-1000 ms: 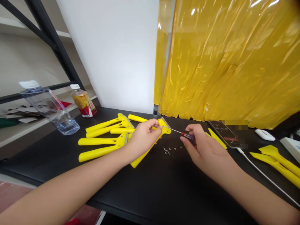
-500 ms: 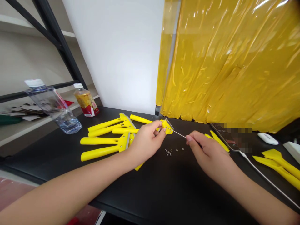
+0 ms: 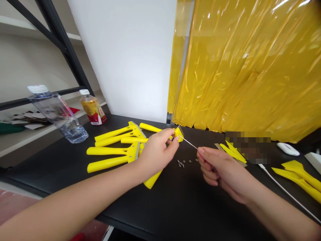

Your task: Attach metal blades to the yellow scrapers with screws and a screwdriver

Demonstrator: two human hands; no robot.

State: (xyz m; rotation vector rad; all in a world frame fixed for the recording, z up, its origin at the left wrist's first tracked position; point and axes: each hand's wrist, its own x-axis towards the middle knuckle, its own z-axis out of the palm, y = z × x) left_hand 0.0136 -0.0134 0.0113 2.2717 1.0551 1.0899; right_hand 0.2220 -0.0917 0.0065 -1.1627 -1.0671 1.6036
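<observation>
My left hand (image 3: pixel 160 145) is closed around a yellow scraper (image 3: pixel 178 134), its head tilted up past my fingertips and its handle showing below my wrist. My right hand (image 3: pixel 218 165) pinches a screwdriver (image 3: pixel 188 143) with a thin metal shaft; its handle end is hidden in the palm. The shaft's tip meets the scraper head beside my left thumb. Small screws (image 3: pixel 180 163) and nuts (image 3: pixel 190 161) lie on the black table (image 3: pixel 175 204) between the hands. Left of my left hand several yellow scrapers (image 3: pixel 107 164) with metal blades lie in a loose pile.
A clear water bottle (image 3: pixel 59 115) and a smaller drink bottle (image 3: pixel 92 108) stand at the back left. To the right lie yellow scraper parts (image 3: pixel 233 151), a blurred-out device with a white cable (image 3: pixel 283 187), more yellow handles (image 3: pixel 301 177) and a white case (image 3: pixel 288 149).
My right hand has turned, its lower fingers now in sight below the screwdriver. The scraper in my left hand has rotated, so its head looks narrower and more of its handle shows.
</observation>
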